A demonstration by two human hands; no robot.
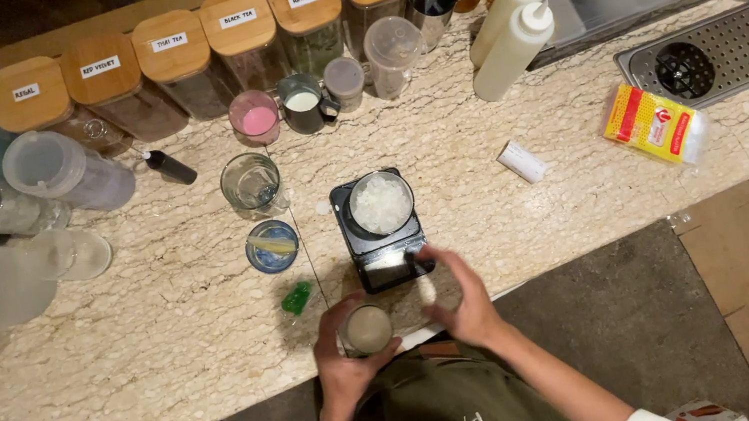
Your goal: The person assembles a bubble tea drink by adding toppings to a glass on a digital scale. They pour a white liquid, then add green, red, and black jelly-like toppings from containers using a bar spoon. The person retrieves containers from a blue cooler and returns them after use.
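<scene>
While the marbled worktop (163,337) fills most of the view, a small black scale (383,239) near its front edge is taken as the landmark. Far behind the scale, a row of wood-lidded jars (196,53) is lined along the back of the worktop. To the far right of the scale, a perforated metal drain tray (742,42) is set, and a yellow packet (656,123) lies between the two. Behind and right of the scale, two white squeeze bottles (516,35) are leaned together. On the scale itself, a cup of crushed ice (380,203) is carried. Just left of the scale, an empty glass (253,184) and a blue-rimmed dish (272,246) are placed, with a small green piece (296,299) in front of them.

Directly in front of the scale, at the edge of the worktop, a small cup of beige liquid (369,328) is gripped by the left hand (343,358), whose fingers are wrapped around it. The right hand (458,300) is held loosely open, its fingertips touching the front right corner of the scale; nothing is held in it.
</scene>
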